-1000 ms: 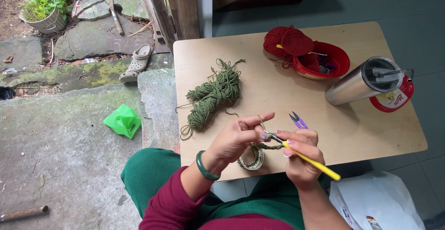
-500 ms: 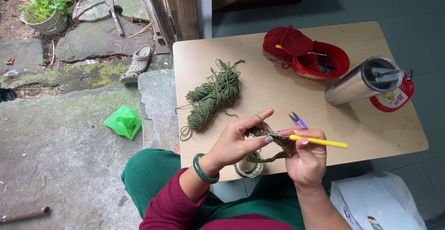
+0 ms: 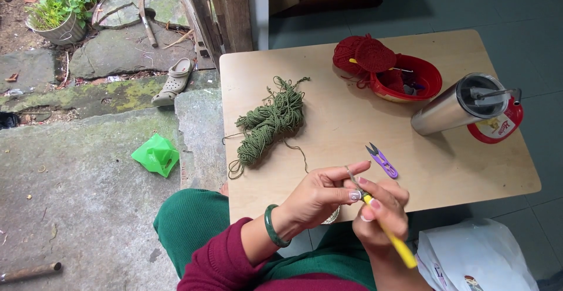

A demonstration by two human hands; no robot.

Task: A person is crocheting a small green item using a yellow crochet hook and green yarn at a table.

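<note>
My right hand [image 3: 384,212] grips a yellow-handled crochet hook [image 3: 392,238], its metal tip pointing up toward my left fingers. My left hand [image 3: 322,194], with a green bangle [image 3: 271,226] on the wrist, pinches the small green crocheted piece, which is mostly hidden under my fingers; only a pale edge [image 3: 334,216] shows below. A strand runs from my hands up to the green yarn skein [image 3: 267,124] lying on the wooden table [image 3: 352,121]. Purple thread snips [image 3: 381,160] lie just beyond my hands.
A red bowl [image 3: 410,80] with red yarn and a red crocheted disc sits at the table's back. A steel tumbler [image 3: 460,103] stands on a red lid at the right. A white bag [image 3: 475,259] lies below right. Stone paving, a green bag [image 3: 155,154], a sandal and a potted plant are left.
The hook has swung from pointing sideways to the right to handle-down, tip-up. My hands have closed over the green piece, hiding most of it.
</note>
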